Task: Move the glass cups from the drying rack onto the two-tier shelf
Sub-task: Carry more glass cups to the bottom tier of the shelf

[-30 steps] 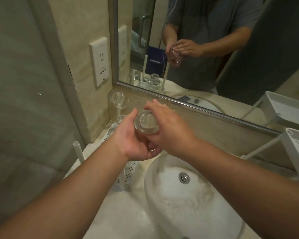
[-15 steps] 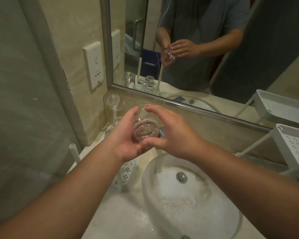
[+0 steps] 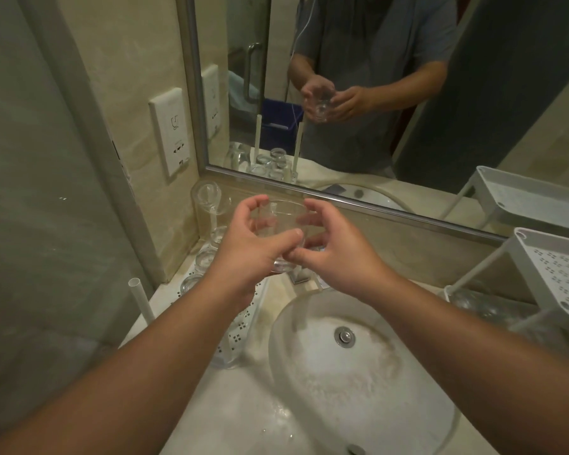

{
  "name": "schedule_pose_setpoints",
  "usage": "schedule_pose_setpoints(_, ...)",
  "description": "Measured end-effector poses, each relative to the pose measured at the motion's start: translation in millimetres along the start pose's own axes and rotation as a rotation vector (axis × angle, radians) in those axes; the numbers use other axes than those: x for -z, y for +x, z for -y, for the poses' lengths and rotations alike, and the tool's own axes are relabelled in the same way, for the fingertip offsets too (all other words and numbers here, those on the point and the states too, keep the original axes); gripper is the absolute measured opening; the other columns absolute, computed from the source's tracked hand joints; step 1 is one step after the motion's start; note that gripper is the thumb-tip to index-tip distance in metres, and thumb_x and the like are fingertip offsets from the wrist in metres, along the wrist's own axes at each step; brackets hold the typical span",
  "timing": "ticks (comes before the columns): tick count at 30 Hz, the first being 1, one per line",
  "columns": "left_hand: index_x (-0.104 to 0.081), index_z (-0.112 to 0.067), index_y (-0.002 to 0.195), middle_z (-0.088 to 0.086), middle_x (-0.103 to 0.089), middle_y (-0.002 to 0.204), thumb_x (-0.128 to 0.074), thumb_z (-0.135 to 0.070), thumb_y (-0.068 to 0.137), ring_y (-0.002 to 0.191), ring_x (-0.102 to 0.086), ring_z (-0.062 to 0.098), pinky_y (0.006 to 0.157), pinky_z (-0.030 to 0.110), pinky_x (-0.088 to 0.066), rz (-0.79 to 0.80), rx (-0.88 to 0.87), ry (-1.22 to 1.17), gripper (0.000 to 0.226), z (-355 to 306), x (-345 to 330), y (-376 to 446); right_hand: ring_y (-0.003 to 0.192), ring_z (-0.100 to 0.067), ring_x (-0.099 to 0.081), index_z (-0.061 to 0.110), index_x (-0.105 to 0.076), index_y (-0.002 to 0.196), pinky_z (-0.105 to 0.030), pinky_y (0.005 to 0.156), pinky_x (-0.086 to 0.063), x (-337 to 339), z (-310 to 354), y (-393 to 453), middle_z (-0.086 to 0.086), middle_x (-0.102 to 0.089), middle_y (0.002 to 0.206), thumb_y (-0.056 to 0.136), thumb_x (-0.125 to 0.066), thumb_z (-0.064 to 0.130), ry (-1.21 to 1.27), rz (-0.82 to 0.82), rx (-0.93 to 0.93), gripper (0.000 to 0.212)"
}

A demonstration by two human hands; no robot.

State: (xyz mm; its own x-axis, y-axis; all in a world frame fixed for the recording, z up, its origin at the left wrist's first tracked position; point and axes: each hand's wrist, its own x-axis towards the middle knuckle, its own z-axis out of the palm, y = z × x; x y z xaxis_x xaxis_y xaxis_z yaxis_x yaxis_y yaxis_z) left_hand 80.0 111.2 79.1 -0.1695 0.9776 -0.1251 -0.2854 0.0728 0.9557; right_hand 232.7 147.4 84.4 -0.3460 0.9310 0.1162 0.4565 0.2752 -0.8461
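Two hands hold one cup (image 3: 281, 233) mid-frame: left hand (image 3: 243, 247) and right hand (image 3: 335, 251) curl around it. It has turned mouth-up, ready for the shelf (image 3: 559, 270) at right.

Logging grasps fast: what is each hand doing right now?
Left hand: curled round the clear glass cup, holding it.
Right hand: fingers curled at the same cup's other side, holding it too.

A single head-worn wide-angle camera is looking forward and down from close above the sink (image 3: 358, 372), facing the mirror (image 3: 391, 93) on the wall behind it
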Motion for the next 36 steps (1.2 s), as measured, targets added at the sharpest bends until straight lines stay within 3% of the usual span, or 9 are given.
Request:
schedule_pose_setpoints(5, -0.052, -0.048, 0.116, -0.001, -0.058, 0.127, -0.085, -0.015, 0.06, 0.118, -0.061, 0.021, 0.075, 0.038, -0.06, 0.032, -0.082, 0.035, 0.073, 7, -6, -10, 0.099, 0.008, -0.061, 0.034, -0.039, 0.141, -0.013, 0.08, -0.052, -5, 0, -10, 0.022, -0.058, 0.117, 0.046, -0.08, 0.059, 0.003, -0.003, -0.007, 0.106)
schedule_pose_setpoints(10, -0.051, -0.046, 0.118, -0.003, -0.058, 0.127, -0.083, -0.017, 0.058, 0.117, -0.061, 0.017, 0.09, 0.049, -0.058, 0.021, -0.129, 0.042, 0.075, 9, -12, -18, 0.11, -0.003, -0.058, 0.036, -0.039, 0.139, -0.036, 0.091, -0.055, -8, 3, -16, 0.015, -0.058, 0.124, 0.05, -0.075, 0.052, 0.027, -0.052, -0.015, 0.097)
schedule_pose_setpoints(18, -0.05, -0.045, 0.122, -0.004, -0.057, 0.128, -0.083, -0.014, 0.064, 0.119, -0.058, 0.018, 0.082, 0.042, -0.058, 0.075, -0.086, 0.017, 0.073, 17, -25, -27, 0.106, 0.001, -0.059, 0.036, -0.04, 0.138, -0.037, 0.088, -0.056, 0, -4, -33, 0.016, -0.057, 0.122, 0.066, -0.086, 0.025, 0.054, -0.102, -0.042, 0.086)
schedule_pose_setpoints(22, -0.05, -0.04, 0.122, -0.002, -0.058, 0.127, -0.082, -0.004, 0.077, 0.123, -0.057, 0.023, 0.075, 0.038, -0.055, 0.1, -0.042, -0.006, 0.066, 29, -38, -32, 0.107, 0.006, -0.057, 0.036, -0.04, 0.138, -0.031, 0.09, -0.054, 7, -18, -51, 0.021, -0.058, 0.119, 0.064, -0.089, 0.028, 0.043, -0.137, -0.079, 0.089)
schedule_pose_setpoints(28, -0.049, -0.036, 0.121, -0.001, -0.059, 0.13, -0.084, -0.003, 0.076, 0.113, -0.066, 0.019, 0.07, 0.026, -0.054, 0.189, 0.026, 0.073, 0.066, 51, -71, -44, 0.099, 0.0, -0.062, 0.037, -0.044, 0.134, -0.034, 0.085, -0.056, 31, -50, -84, 0.024, -0.06, 0.114, 0.059, -0.089, 0.032, 0.054, -0.202, -0.148, 0.088)
schedule_pose_setpoints(31, -0.049, -0.033, 0.123, 0.0, -0.06, 0.13, -0.084, -0.005, 0.076, 0.107, -0.066, 0.017, 0.06, 0.014, -0.049, 0.233, 0.051, 0.141, 0.065, 63, -96, -50, 0.096, 0.004, -0.061, 0.041, -0.041, 0.133, -0.028, 0.084, -0.055, 48, -69, -104, 0.029, -0.057, 0.114, 0.058, -0.087, 0.035, 0.054, -0.229, -0.191, 0.088)
schedule_pose_setpoints(33, -0.049, -0.035, 0.122, -0.003, -0.06, 0.129, -0.085, -0.011, 0.076, 0.106, -0.064, 0.014, 0.058, 0.012, -0.048, 0.262, 0.069, 0.203, 0.063, 71, -113, -54, 0.097, 0.006, -0.061, 0.043, -0.04, 0.133, -0.025, 0.083, -0.054, 62, -82, -117, 0.029, -0.057, 0.115, 0.059, -0.085, 0.035, 0.071, -0.248, -0.223, 0.088)
schedule_pose_setpoints(36, -0.05, -0.037, 0.121, -0.006, -0.059, 0.127, -0.085, -0.013, 0.076, 0.09, -0.067, -0.002, 0.059, 0.012, -0.049, 0.321, 0.113, 0.245, 0.061, 84, -141, -60, 0.098, 0.012, -0.056, 0.043, -0.039, 0.134, -0.011, 0.072, -0.047, 83, -99, -137, 0.029, -0.055, 0.117, 0.056, -0.081, 0.044, 0.074, -0.272, -0.248, 0.089)
